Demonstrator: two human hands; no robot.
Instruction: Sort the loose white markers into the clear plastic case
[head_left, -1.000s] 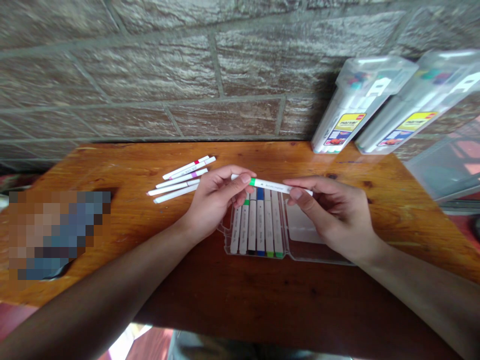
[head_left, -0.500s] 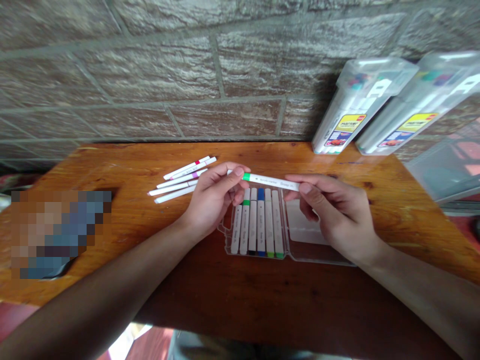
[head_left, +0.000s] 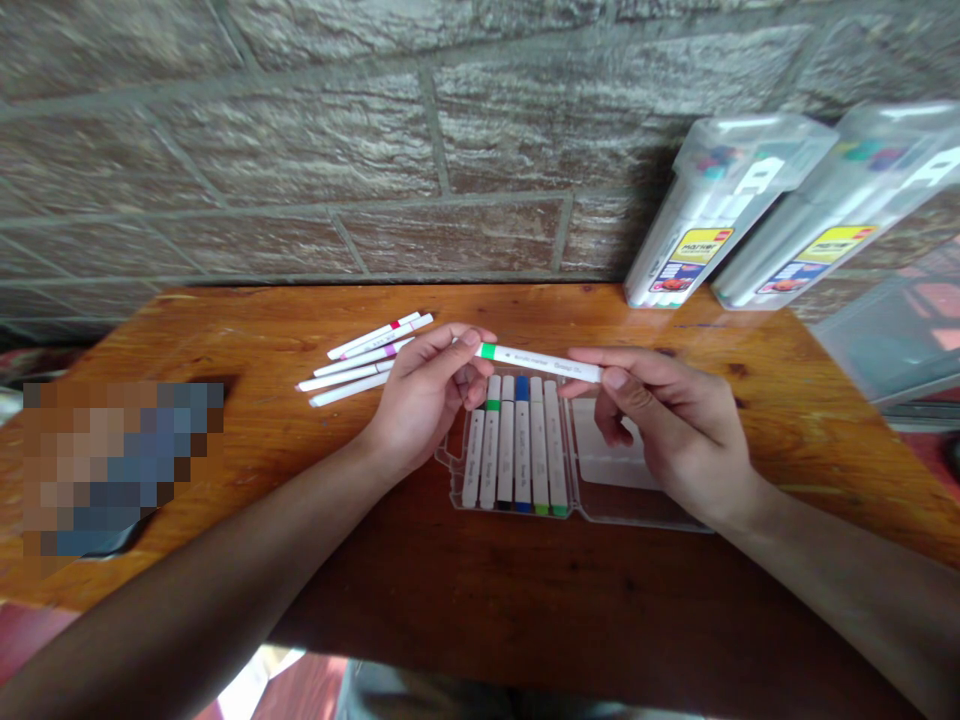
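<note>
From here, L hand (head_left: 427, 395) pinches the green-banded pen (head_left: 540, 362) near its band, R hand (head_left: 679, 420) the other end, prob. for steadiness w/ print showing, above the open case's (head_left: 572, 485) far edge.

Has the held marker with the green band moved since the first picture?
Yes: against the open case, the green-banded marker has shifted left and slightly up in the picture.
</note>
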